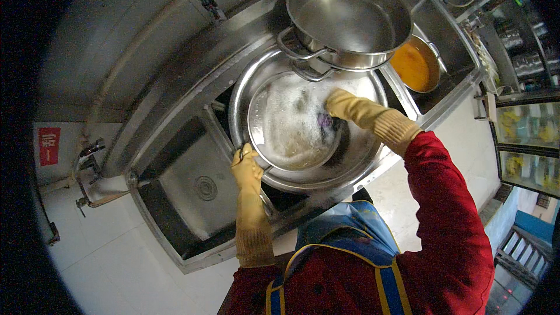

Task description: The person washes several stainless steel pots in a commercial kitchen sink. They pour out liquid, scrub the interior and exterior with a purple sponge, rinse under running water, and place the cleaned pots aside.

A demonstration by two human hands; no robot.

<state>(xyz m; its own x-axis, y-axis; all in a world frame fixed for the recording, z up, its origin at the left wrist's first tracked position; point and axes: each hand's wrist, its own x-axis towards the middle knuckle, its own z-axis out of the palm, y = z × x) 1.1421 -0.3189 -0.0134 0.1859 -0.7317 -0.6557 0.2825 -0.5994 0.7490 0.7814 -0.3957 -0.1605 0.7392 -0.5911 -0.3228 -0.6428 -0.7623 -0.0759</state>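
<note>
A round metal pot (288, 153) with soapy water lies tilted inside a large stainless steel basin (238, 96) over the sink. My left hand (247, 167), in a yellowish rubber glove, grips the pot's handle at the lower left rim. My right hand (339, 104), gloved the same way, reaches down at the right side of the suds. Beside its fingertips shows a dark purple thing (324, 120), perhaps a scrubber, partly hidden by foam; whether the fingers close on it cannot be told.
Above the basin sits a large two-handled steel pot (350, 22). A pan of orange liquid (413, 64) stands in the right sink compartment. The left sink compartment (188, 183) has a drain. Faucets are at the left (89, 151) and top (212, 4).
</note>
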